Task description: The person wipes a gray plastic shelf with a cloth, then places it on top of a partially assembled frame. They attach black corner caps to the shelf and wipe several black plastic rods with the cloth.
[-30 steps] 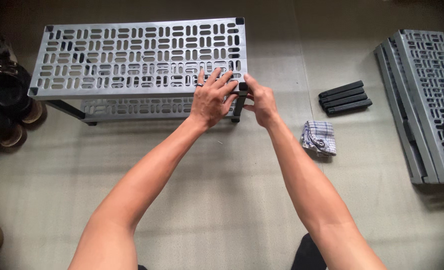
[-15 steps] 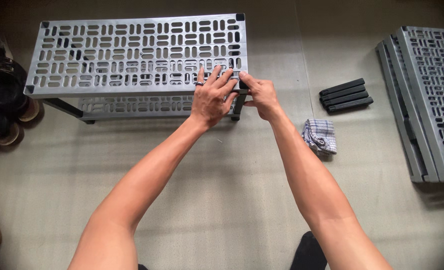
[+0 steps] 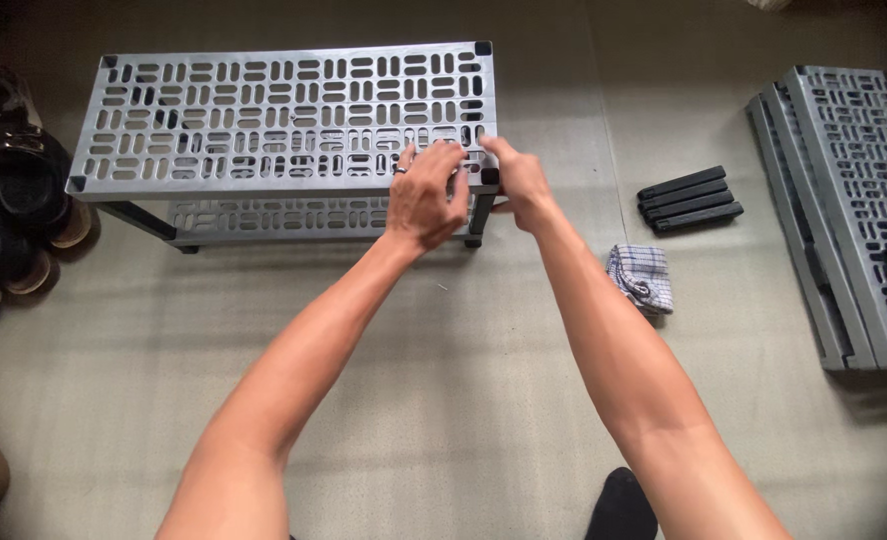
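Nearest: a dark foot (image 3: 622, 505) at the bottom edge, bare mat (image 3: 444, 400) ahead of it. Both forearms reach out over the mat to the near right corner of the grey slotted shelf (image 3: 284, 110).

Left hand (image 3: 426, 195): fingers spread and pressed flat on the shelf top just left of the corner, grasping nothing, ring on one finger. Right hand (image 3: 519, 182): curled around the corner itself, thumb on top, fingers below near the black leg (image 3: 481, 215); whether it pinches the leg or only the rim, I cannot tell.

Judgement: the corner is being seated on its leg. To do it well, keep the left palm down so the panel stays level, hold the leg upright under the socket, and press straight down, not at a slant. The lower shelf (image 3: 274, 218) shows whether the frame sits square.

Right of the hands: a checked cloth (image 3: 641, 276) on the mat; farther, three black legs (image 3: 690, 199) lying side by side. Far right: spare panels (image 3: 844, 200) stacked flat. Far left: shoes (image 3: 9, 200).
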